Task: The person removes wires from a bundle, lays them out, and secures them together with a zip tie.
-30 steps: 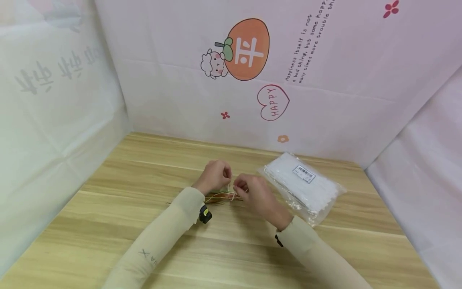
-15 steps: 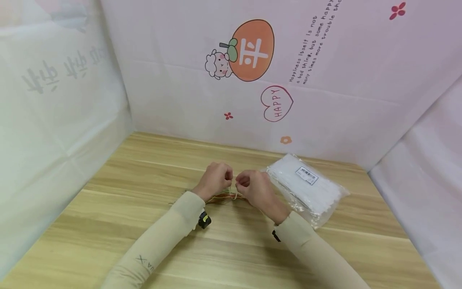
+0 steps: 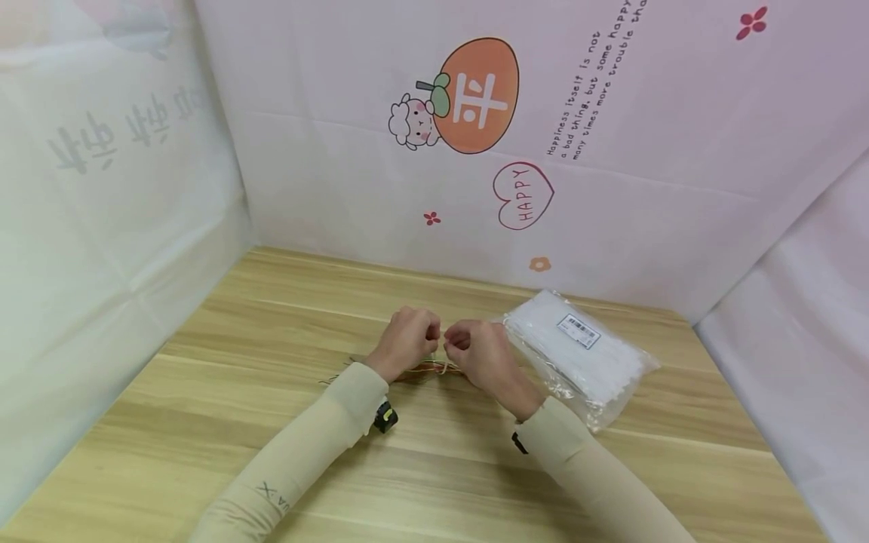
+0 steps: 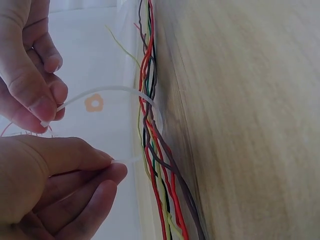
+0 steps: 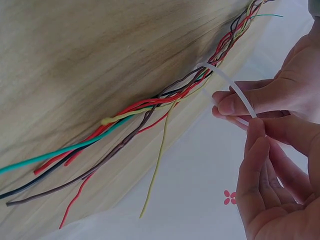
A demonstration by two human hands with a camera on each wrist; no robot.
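Observation:
A bundle of thin red, yellow, green, black and brown wires (image 4: 150,110) lies on the wooden table in front of me. A white cable tie (image 5: 235,85) loops round the bundle, its two ends drawn to the same side. My left hand (image 3: 407,339) pinches one end between thumb and forefinger, as the left wrist view shows. The other end is pinched by my right hand (image 3: 483,358), close beside the left. The loop is loose, with a gap between the wires and my fingertips. In the head view, the hands hide most of the wires.
A clear plastic bag (image 3: 577,351) of white cable ties with a barcode label lies just right of my right hand. Printed white cloth (image 3: 326,188) walls off the back and sides of the wooden table (image 3: 434,467).
The head view has shifted slightly. Both hands have moved a little closer together over the wires and keep pinching the cable tie.

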